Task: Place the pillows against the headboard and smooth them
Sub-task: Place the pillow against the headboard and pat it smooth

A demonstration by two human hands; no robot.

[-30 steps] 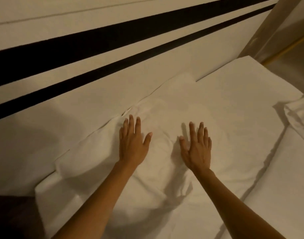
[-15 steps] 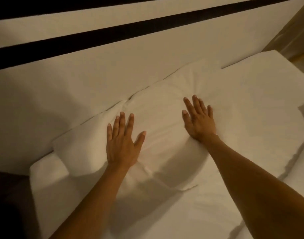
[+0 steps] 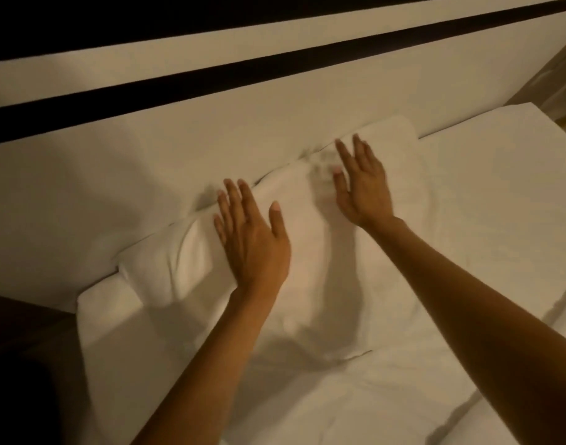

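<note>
A white pillow (image 3: 310,277) lies on the bed with its far edge against the cream headboard (image 3: 185,149), which carries two dark horizontal stripes. My left hand (image 3: 251,234) rests flat on the pillow's left part, fingers spread and reaching its far edge. My right hand (image 3: 362,184) lies flat further up and to the right, fingertips near the top edge by the headboard. Both hands hold nothing. The pillow's left end bulges, and a crease runs down its middle.
The white sheet (image 3: 487,194) of the bed spreads to the right and toward me, with folds at the lower right. A dark gap (image 3: 21,364) lies beyond the bed's left edge. A beige wall corner (image 3: 561,72) stands at the upper right.
Both hands have slid over the pillow toward the headboard, the right one further than the left. The view has shifted closer to the pillow.
</note>
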